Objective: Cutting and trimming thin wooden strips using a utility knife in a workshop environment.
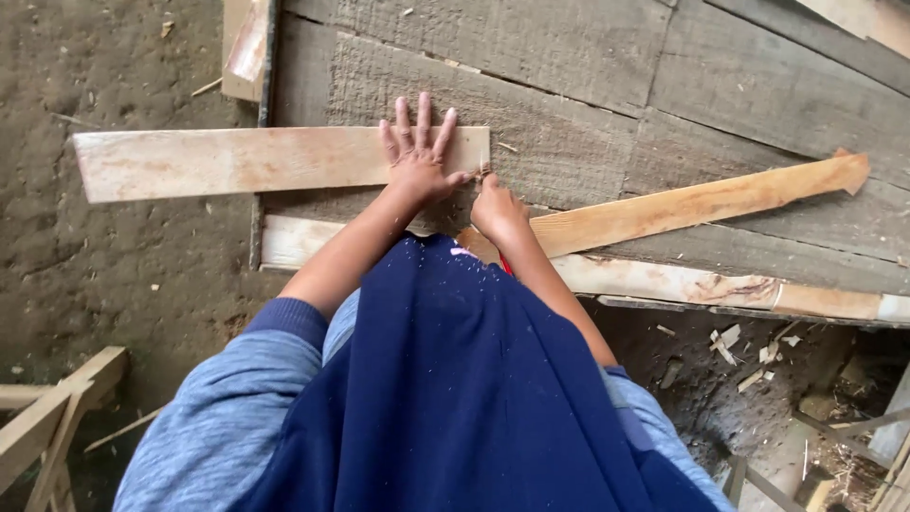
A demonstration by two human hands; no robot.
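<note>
Pale board (246,161) lies flat across grey plank table (588,104), one end overhanging the dirt floor (114,284). Left hand (419,156) spread, palm down, pinning board near its right end. Right hand (497,207) closed, pinching small tool at board's end edge; tool type unclear. Board looks whole, so work judged early. Tapered offcut (701,204) lies to the right.

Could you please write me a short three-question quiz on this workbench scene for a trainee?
1. True or false: the left hand lies flat, fingers spread, on the pale plank.
2. Where is the right hand? A) at the plank's right end B) on the dirt floor C) on the wooden frame
3. Fill in: the long reddish strip lies ___ across the grey bench boards.

Key: 1 true; 2 A; 3 slanted. What the right hand pinches is too small to tell.
</note>
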